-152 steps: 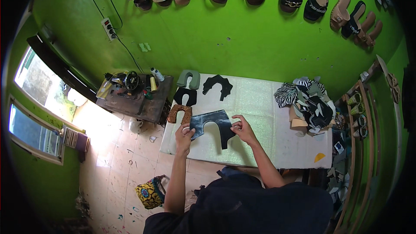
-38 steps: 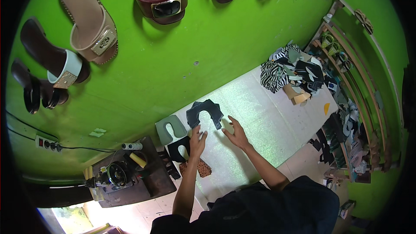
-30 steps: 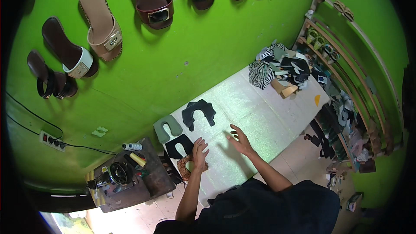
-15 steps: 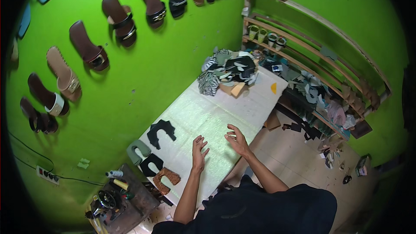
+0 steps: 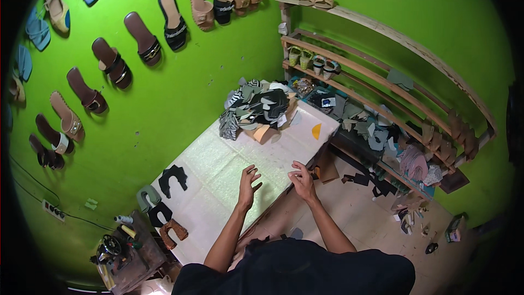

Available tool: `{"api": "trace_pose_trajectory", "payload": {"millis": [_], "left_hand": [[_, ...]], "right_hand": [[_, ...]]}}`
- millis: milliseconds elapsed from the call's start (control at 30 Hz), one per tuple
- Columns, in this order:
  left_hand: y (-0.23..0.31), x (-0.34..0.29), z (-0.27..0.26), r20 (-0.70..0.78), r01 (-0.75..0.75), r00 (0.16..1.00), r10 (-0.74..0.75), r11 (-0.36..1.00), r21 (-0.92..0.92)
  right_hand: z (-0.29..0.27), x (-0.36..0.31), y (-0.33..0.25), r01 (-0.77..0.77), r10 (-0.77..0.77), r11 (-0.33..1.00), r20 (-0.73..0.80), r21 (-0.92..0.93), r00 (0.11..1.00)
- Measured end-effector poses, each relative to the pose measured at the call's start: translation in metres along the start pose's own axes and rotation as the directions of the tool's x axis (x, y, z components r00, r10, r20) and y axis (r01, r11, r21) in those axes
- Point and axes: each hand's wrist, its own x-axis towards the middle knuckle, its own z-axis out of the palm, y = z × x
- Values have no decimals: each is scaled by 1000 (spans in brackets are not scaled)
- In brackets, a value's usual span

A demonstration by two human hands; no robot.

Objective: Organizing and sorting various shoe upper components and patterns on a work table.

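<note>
My left hand hovers over the white-covered table, its fingers apart and lightly bent, holding nothing. My right hand is raised beside the table's right edge, also empty, with loosely curled fingers. A gap separates the two hands, palms turned roughly toward each other. Along the table's left side lie U-shaped cut pieces: a jagged black one, a grey-green one, a smaller black one and a textured brown one. Neither hand touches them.
A heap of fabric scraps and a yellow piece lie at the table's far end. A wooden rack stands right, with more scraps below. Sandals hang on the green wall. A machine sits at lower left.
The whole view has shifted, so the table and cut pieces appear farther left and lower. Both hands are now farther along the table toward its far end, still empty.
</note>
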Motion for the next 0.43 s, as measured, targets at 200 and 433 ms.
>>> {"api": "trace_pose_trajectory", "payload": {"millis": [200, 433], "left_hand": [[3, 34, 58, 25, -9, 1000, 9, 1000, -13], [-4, 85, 73, -1, -23, 1000, 23, 997, -80]], "right_hand": [[-50, 37, 9, 12, -11, 999, -27, 29, 1000], [-64, 94, 35, 21, -21, 1000, 1, 21, 1000]]}}
